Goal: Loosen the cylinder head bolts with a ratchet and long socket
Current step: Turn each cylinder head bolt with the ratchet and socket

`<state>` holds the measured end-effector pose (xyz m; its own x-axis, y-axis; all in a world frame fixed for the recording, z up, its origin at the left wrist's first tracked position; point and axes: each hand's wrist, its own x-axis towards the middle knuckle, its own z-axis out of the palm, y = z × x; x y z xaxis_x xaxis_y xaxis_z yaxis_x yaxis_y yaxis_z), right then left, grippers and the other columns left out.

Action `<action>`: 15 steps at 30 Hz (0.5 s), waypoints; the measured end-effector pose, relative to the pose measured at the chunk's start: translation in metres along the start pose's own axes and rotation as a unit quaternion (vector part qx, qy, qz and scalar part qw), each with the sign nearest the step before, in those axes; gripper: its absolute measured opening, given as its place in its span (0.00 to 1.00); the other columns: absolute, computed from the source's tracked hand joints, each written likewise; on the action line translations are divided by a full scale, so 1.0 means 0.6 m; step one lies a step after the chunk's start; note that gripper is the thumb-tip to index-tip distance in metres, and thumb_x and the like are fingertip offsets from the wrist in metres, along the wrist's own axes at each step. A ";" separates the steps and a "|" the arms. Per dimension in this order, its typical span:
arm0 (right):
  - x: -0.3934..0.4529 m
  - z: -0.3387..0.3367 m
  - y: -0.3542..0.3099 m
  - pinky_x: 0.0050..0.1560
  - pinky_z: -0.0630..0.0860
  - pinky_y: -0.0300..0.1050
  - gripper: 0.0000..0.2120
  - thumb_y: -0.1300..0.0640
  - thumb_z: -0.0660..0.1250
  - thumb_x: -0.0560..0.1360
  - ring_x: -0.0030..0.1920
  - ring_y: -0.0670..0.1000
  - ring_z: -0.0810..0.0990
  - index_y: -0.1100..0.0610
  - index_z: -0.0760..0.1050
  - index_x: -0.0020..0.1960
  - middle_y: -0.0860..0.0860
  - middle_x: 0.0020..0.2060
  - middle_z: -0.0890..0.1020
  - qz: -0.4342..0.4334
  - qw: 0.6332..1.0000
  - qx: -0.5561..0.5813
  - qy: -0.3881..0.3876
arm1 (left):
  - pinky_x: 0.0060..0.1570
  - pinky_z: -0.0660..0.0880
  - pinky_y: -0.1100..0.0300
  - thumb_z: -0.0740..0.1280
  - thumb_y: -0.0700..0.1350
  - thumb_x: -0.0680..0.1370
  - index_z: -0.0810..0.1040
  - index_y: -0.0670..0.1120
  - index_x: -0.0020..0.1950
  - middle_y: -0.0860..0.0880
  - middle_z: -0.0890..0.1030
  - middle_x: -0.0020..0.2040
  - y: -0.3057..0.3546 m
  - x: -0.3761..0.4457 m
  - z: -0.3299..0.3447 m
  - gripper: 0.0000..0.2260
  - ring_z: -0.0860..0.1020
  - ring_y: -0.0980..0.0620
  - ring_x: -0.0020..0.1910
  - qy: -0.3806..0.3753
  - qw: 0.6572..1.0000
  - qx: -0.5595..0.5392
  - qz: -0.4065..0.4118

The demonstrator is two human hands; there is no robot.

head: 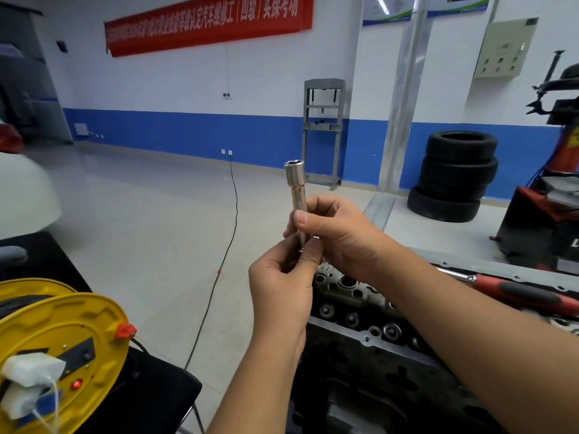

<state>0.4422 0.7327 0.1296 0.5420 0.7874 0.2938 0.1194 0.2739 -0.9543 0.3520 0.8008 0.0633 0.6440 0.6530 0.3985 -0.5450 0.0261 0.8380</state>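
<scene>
Right hand: the right hand (pixel 336 236) is gripping the long socket (pixel 296 202) around its lower half, thumb lying across the shaft.
Left hand: the left hand (pixel 282 286) is pinching the socket's bottom end between thumb and fingertips; whether it is also holding a small adapter there is hidden.
Socket: it is standing nearly upright in front of the person, open end up, above the near end of the cylinder head (pixel 354 296).
Ratchet: a red-and-black handled tool, probably the ratchet (pixel 513 291), is lying across the engine behind the right forearm, apart from the socket.
Progress: judging by this, the work is sitting at the preparation stage; the socket is not yet joined to the handle, and no bolt is being turned. Fitting, seating and loosening all appear to be left.
Surface: the head is resting on a dark engine block with a grey gasket edge (pixel 394 346).
Near side: a yellow cable reel (pixel 72 333) is sitting at the lower left.
Room: a pale tiled workshop floor is stretching to a blue-and-white wall with a red banner (pixel 206 23); stacked tyres (pixel 454 177) and a grey press frame (pixel 322 130) are standing beyond.
</scene>
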 end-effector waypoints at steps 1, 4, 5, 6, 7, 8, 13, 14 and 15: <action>-0.001 0.001 -0.001 0.48 0.76 0.59 0.02 0.58 0.74 0.73 0.47 0.62 0.79 0.57 0.82 0.43 0.57 0.41 0.83 0.004 1.000 -0.003 -0.003 | 0.55 0.79 0.63 0.71 0.61 0.78 0.88 0.61 0.54 0.54 0.88 0.53 -0.001 -0.001 -0.001 0.10 0.85 0.57 0.57 -0.010 1.000 0.003 -0.004; -0.005 0.003 -0.002 0.43 0.79 0.47 0.05 0.55 0.71 0.75 0.51 0.62 0.80 0.54 0.85 0.44 0.56 0.42 0.86 0.012 1.000 -0.011 -0.019 | 0.64 0.74 0.58 0.62 0.58 0.82 0.84 0.69 0.58 0.60 0.86 0.59 0.006 -0.007 -0.001 0.12 0.81 0.62 0.63 -0.053 0.998 0.002 -0.016; -0.006 0.004 -0.003 0.43 0.77 0.46 0.07 0.53 0.70 0.76 0.52 0.62 0.80 0.53 0.86 0.45 0.57 0.43 0.86 0.017 0.999 -0.012 -0.024 | 0.67 0.73 0.56 0.61 0.55 0.81 0.83 0.71 0.58 0.61 0.85 0.60 0.007 -0.008 -0.001 0.14 0.80 0.63 0.65 -0.059 0.998 -0.004 -0.020; -0.006 0.004 -0.002 0.43 0.75 0.47 0.08 0.52 0.69 0.76 0.52 0.63 0.78 0.53 0.86 0.45 0.58 0.44 0.86 0.021 0.999 -0.013 -0.029 | 0.69 0.72 0.55 0.61 0.52 0.81 0.83 0.72 0.57 0.61 0.85 0.61 0.009 -0.009 -0.002 0.16 0.80 0.63 0.66 -0.058 0.998 -0.009 -0.023; -0.006 0.005 -0.002 0.43 0.71 0.47 0.10 0.51 0.68 0.77 0.52 0.64 0.76 0.53 0.86 0.45 0.61 0.46 0.85 0.027 0.999 -0.012 -0.033 | 0.70 0.72 0.54 0.61 0.51 0.81 0.83 0.71 0.57 0.61 0.85 0.61 0.008 -0.008 -0.002 0.17 0.80 0.61 0.66 -0.053 0.998 -0.011 -0.024; -0.005 0.005 -0.002 0.43 0.67 0.47 0.10 0.50 0.67 0.77 0.52 0.65 0.74 0.53 0.86 0.46 0.64 0.47 0.83 0.033 0.999 -0.011 -0.034 | 0.69 0.72 0.54 0.61 0.50 0.81 0.84 0.70 0.57 0.60 0.85 0.61 0.009 -0.009 -0.002 0.17 0.80 0.60 0.66 -0.045 0.999 -0.008 -0.020; 0.000 0.003 0.002 0.62 0.76 0.69 0.05 0.57 0.70 0.75 0.53 0.64 0.83 0.59 0.79 0.46 0.60 0.42 0.85 0.021 0.998 0.022 -0.060 | 0.61 0.79 0.65 0.69 0.38 0.82 0.85 0.61 0.62 0.56 0.87 0.58 0.002 -0.006 -0.005 0.17 0.84 0.58 0.61 -0.012 1.000 -0.008 -0.008; 0.000 0.003 0.003 0.61 0.78 0.66 0.06 0.57 0.72 0.75 0.53 0.65 0.83 0.60 0.79 0.46 0.61 0.43 0.85 0.017 0.997 0.027 -0.073 | 0.60 0.79 0.66 0.72 0.38 0.81 0.85 0.58 0.63 0.55 0.88 0.57 0.002 -0.005 -0.005 0.17 0.84 0.57 0.60 -0.008 1.000 -0.009 -0.010; 0.000 0.005 0.003 0.59 0.81 0.62 0.09 0.55 0.74 0.74 0.53 0.65 0.84 0.61 0.79 0.46 0.63 0.44 0.84 0.014 0.996 0.035 -0.082 | 0.59 0.80 0.65 0.74 0.39 0.79 0.85 0.55 0.63 0.54 0.88 0.56 0.003 -0.004 -0.004 0.16 0.85 0.56 0.59 -0.002 1.000 -0.011 -0.011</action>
<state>0.4401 0.7347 0.1279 0.4004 0.8733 0.2774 0.0450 0.2837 -0.9579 0.3481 0.8011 0.0632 0.6583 0.6492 0.3810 -0.5418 0.0574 0.8385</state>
